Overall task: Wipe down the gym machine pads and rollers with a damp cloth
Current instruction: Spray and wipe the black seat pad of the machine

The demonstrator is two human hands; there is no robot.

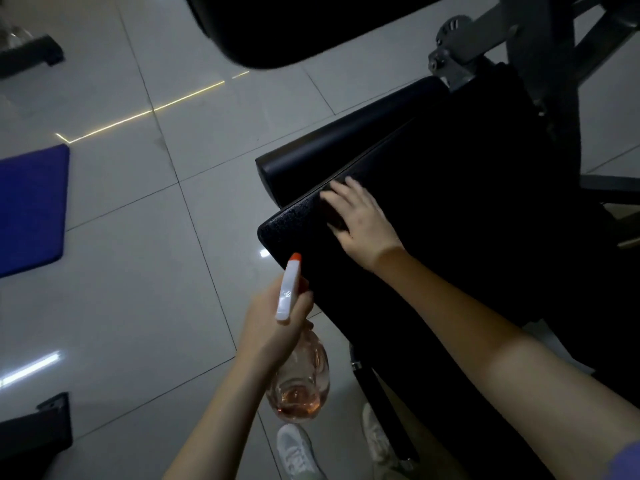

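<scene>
The right arm (485, 341) is reaching from the near right over the black pad (467, 202). The right hand (363, 223) is lying by the pad's left edge. Its grip is apart, with straight fingers pressing on something dark that I cannot make out. The left hand (273, 317) is holding a bottle (301, 386) just left of the pad, its grip clamped round the neck. A roller (346, 140) is sitting just beyond the pad.

No text, label, brand, number or sign was legible anywhere in view. The spray bottle (302, 380) at 6 o'clock, the black pad (467, 220) at 3 o'clock and the white shoes (298, 452) at 6 o'clock showed no readable marking.
</scene>
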